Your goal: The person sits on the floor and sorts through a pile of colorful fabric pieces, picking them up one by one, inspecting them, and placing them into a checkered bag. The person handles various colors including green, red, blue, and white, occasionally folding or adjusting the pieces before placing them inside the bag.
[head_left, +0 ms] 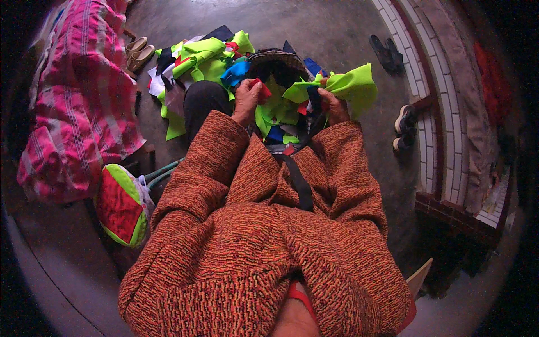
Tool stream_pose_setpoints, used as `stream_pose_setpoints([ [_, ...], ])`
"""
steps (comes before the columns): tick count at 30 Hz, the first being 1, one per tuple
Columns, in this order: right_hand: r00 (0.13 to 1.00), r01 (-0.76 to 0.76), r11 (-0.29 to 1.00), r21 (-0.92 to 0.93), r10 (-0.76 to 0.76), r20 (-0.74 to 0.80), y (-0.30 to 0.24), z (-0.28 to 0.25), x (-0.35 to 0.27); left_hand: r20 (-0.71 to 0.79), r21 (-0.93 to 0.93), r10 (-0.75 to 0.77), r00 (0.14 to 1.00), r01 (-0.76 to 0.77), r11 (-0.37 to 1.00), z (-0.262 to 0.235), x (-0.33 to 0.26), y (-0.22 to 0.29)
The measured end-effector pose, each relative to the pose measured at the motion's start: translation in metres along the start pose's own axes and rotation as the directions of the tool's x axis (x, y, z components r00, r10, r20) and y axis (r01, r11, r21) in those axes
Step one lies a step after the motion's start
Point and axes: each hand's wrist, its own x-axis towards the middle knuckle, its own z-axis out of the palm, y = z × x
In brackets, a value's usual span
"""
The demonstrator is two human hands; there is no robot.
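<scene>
The left hand [246, 100] pinches a red scrap [261, 90], fingers closed on it; the right hand [334, 106] grips a green cloth [352, 85], lifted above the lap so it hangs free; more scraps [196, 59] heap on the floor [337, 33] ahead.

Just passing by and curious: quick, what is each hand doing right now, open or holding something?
Left hand: closed on a red fabric scrap.
Right hand: closed on a bright green fabric piece.
</scene>
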Motion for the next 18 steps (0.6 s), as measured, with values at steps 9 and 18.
stream_pose_setpoints([
  [9,0.965,0.196,0.844,-0.499,-0.077,0.249,0.010,-0.013,0.007,0.369,0.316,0.127,0.921,-0.253,0.915,0.013,-0.014,0.007],
  [18,0.988,-0.006,0.979,-0.203,0.038,0.152,0.026,-0.014,0.011,0.353,0.172,-0.062,0.933,0.001,0.985,0.004,-0.009,0.016],
])
